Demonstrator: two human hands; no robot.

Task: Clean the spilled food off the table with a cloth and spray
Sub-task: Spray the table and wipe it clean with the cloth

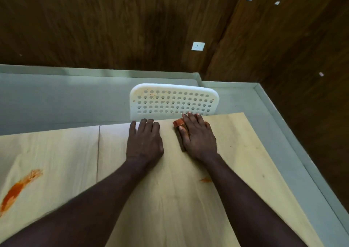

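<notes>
Near the far edge of the pale wooden table [170, 199], my right hand [198, 139] lies flat on an orange-stained cloth [178, 123]. Only a corner of the cloth shows past the fingers. My left hand [144, 141] rests flat beside it, fingers together, with nothing under it. A long orange food smear [17, 190] lies at the table's left side. A small orange spot [204, 180] sits beside my right forearm. No spray bottle is in view.
A white perforated chair back [173, 101] with orange specks stands just beyond the table's far edge. Grey floor [56, 99] surrounds the table, with dark wood-panelled walls [113, 29] behind and to the right. A seam [98, 152] divides the tabletop.
</notes>
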